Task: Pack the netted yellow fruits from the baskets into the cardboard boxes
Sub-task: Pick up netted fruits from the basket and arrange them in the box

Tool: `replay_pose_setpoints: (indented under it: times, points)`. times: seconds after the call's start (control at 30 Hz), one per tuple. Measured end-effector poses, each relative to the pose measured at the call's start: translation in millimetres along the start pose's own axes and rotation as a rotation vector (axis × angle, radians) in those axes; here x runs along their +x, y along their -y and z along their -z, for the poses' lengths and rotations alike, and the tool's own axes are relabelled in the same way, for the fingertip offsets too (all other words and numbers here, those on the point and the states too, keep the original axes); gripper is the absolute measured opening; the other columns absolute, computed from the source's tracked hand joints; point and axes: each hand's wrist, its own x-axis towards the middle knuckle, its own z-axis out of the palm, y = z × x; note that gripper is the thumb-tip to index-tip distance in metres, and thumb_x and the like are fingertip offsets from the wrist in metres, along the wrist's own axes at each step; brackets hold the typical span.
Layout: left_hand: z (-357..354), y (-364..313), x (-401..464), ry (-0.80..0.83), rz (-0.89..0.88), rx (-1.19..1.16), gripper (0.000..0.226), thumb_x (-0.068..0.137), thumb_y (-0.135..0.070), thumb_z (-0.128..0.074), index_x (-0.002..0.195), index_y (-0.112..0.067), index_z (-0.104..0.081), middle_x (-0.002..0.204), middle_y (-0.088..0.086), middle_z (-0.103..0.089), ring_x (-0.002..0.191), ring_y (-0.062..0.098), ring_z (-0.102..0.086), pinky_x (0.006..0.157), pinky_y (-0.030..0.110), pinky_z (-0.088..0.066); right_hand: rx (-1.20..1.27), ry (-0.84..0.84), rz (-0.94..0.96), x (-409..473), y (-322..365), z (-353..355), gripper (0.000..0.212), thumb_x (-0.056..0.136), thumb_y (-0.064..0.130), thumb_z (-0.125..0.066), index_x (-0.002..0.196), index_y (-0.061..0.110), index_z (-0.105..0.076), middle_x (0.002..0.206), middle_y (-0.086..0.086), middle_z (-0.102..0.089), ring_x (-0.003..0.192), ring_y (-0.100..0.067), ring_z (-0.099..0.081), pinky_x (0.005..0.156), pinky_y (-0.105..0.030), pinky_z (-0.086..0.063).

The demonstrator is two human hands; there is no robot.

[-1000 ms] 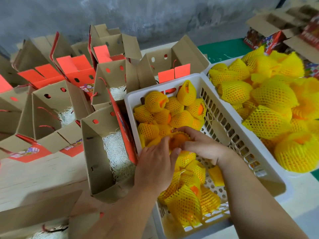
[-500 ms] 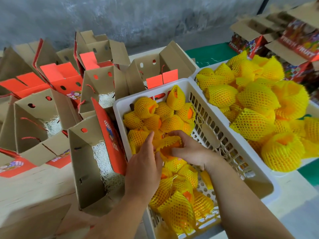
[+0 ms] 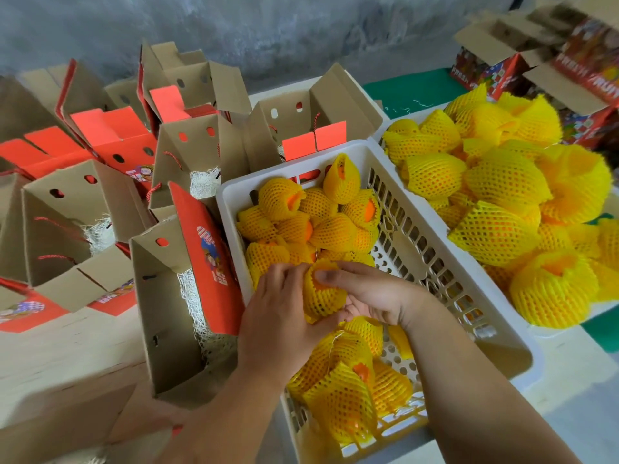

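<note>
GRIP: your left hand (image 3: 284, 313) and right hand (image 3: 375, 296) cup one netted fruit (image 3: 323, 293) over the white basket (image 3: 469, 306) | HANDLING: soft foam net, likely bruisable; hold its round body, not the loose net mouth.

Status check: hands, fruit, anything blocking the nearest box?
Both hands, left and right, grip one netted fruit over the white basket. Nearest box open, shredded paper inside, no fruit visible. Path clear.
</note>
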Motion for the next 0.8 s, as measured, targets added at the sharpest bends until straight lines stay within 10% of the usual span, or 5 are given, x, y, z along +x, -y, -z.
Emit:
replay_pose_setpoints:
  times: [0.1,0.27,0.43,0.63,0.8]
  points:
    - [0.2,-1.6,-0.1,-0.007,0.03,-0.027,0.074,0.074,-0.078,-0.066,0.123,-0.025,-0.051,0.115,-0.007,-0.055,0.103,0.015,-0.059,0.074,0.027,-0.045,-0.1,-0.001,-0.028,1.6,-1.9,0.1,0.056,0.087,0.059,-0.069,0.13,0.023,-0.065,0.115,0.0,-0.074,0.084,-0.02,-0.071,0.077,-0.034,-0.058]
    - [1.8,-2.4,-0.9,-0.015,0.041,-0.027,0.079,0.077,-0.081,-0.062,0.131,-0.025,-0.05,0.115,-0.007,-0.058,0.103,0.014,-0.057,0.076,0.027,-0.048,-0.59,-0.901,0.028,9.2,-7.6,36.6,0.037,0.099,0.04,-0.058,0.133,0.026,-0.055,0.121,-0.012,-0.069,0.094,-0.017,-0.067,0.085,-0.038,-0.055]
    - [6.2,-6.1,0.7,0.033,0.076,-0.041,0.074,0.075,-0.076,-0.066,0.128,-0.028,-0.048,0.113,-0.007,-0.056,0.099,0.016,-0.06,0.071,0.03,-0.049,-0.877,-0.474,-0.523,26.1,-49.4,26.5,0.111,0.097,0.017,-0.062,0.155,0.025,0.032,0.137,-0.019,-0.058,0.108,-0.031,-0.065,0.081,-0.039,-0.053]
    - [10.7,-8.9,-0.4,0.044,0.068,-0.09,0.064,0.081,-0.067,-0.067,0.132,-0.035,-0.048,0.114,-0.01,-0.065,0.1,0.016,-0.064,0.075,0.035,-0.054,-0.545,-0.847,-0.088,39.9,-50.3,31.7,0.042,0.088,0.043,-0.067,0.115,0.023,-0.042,0.119,-0.01,-0.052,0.119,-0.037,-0.051,0.094,-0.046,-0.046]
    - [12.3,-11.0,-0.6,0.035,0.072,-0.126,0.056,0.086,-0.071,-0.06,0.129,-0.036,-0.054,0.11,-0.01,-0.063,0.097,0.017,-0.064,0.071,0.037,-0.054,-0.571,-0.87,-0.293,47.9,-64.5,36.9,0.079,0.086,0.057,-0.071,0.147,0.02,-0.037,0.143,-0.013,-0.029,0.125,-0.042,-0.049,0.105,-0.049,-0.047]
